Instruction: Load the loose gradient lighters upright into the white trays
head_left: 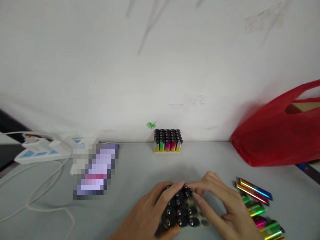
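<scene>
In front of me stands a tray with upright lighters, their black ends with small metal rings facing up. My left hand wraps around the left side of this group, with its index finger reaching across the back row. From the right, my right hand pinches a black-ended lighter at the back right between thumb and index finger. Pale sockets show in the right part of the tray. Beside my right hand lie loose shiny lighters in blue, red, green and pink. My hands partly hide the tray.
Against the wall stands another full block of coloured lighters. A red bag rests at the right. To the left are a blurred-out phone, a white power strip and loose white cables.
</scene>
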